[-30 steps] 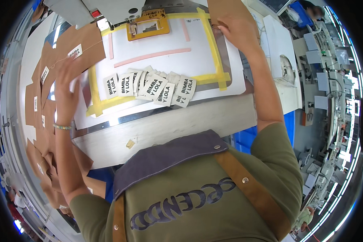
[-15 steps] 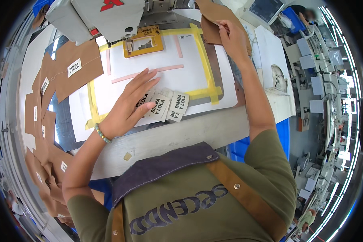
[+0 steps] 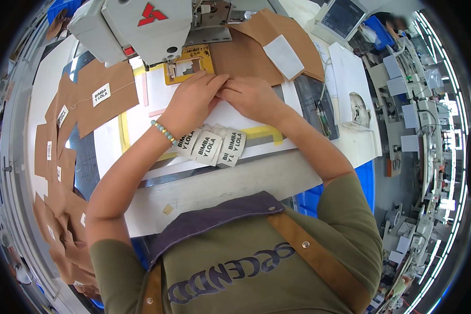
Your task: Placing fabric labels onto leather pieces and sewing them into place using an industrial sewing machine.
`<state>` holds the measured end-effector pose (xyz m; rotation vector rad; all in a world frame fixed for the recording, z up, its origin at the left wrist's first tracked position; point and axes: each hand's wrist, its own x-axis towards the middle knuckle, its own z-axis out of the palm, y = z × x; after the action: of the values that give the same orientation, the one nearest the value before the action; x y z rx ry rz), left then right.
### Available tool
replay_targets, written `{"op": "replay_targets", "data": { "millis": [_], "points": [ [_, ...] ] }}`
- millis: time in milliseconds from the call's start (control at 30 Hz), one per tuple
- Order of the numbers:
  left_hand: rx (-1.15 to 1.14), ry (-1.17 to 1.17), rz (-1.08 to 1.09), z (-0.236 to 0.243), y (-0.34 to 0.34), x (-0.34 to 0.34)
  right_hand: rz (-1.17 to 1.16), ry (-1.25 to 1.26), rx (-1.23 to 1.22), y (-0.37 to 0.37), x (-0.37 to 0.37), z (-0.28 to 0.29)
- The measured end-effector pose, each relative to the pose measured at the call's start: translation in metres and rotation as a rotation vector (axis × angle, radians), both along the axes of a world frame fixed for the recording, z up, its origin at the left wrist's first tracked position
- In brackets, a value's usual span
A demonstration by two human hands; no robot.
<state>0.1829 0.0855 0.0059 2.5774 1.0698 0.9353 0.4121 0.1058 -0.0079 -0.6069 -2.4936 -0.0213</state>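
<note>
A flat brown fabric panel (image 3: pixel 240 55) lies to the right of the yellow clamp frame (image 3: pixel 210 62) on the sewing machine. At the panel's near left corner my two hands meet, fingers bent and close together. My left hand (image 3: pixel 193 99) is closed there, just in front of the clamp frame. Against it, my right hand (image 3: pixel 254 99) pinches the panel's near edge; the fingertips of both are partly hidden. Several white labels (image 3: pixel 208 147) with black lettering lie fanned out below my left wrist, untouched.
The white sewing machine head (image 3: pixel 141 26) stands over the frame. Brown pieces with sewn labels (image 3: pixel 107 97) spread at the left. At the right lie a brown stack (image 3: pixel 309 55) with a white rectangle (image 3: pixel 283 57), and a control screen (image 3: pixel 343 20). Yellow tape (image 3: pixel 264 131) edges the white sheet.
My right hand has come from the stack at the right to the middle, bringing a brown panel onto the white sheet. My left hand has moved up and right from the labels to meet it.
</note>
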Motion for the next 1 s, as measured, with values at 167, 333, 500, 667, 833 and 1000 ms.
{"op": "replay_targets", "data": {
  "millis": [167,333,500,667,833,1000],
  "points": [
    [0.014,0.035,0.055,-0.017,0.013,-0.003,-0.282,0.003,0.182,0.015,0.030,0.014],
    [0.106,0.035,0.014,-0.018,0.015,-0.005,-0.538,-0.036,0.332,0.054,0.064,0.013],
    [0.125,0.084,0.008,-0.015,0.014,-0.009,-0.628,-0.110,0.077,0.093,0.084,0.009],
    [0.173,0.135,-0.002,-0.016,0.014,-0.025,-0.876,0.281,-0.231,0.110,0.105,0.034],
    [0.182,0.123,0.023,-0.020,0.014,-0.028,-0.736,0.180,-0.089,0.100,0.083,0.028],
    [0.203,0.115,0.018,-0.022,0.015,-0.028,-0.653,0.050,-0.069,0.111,0.050,0.022]
  ]
}}
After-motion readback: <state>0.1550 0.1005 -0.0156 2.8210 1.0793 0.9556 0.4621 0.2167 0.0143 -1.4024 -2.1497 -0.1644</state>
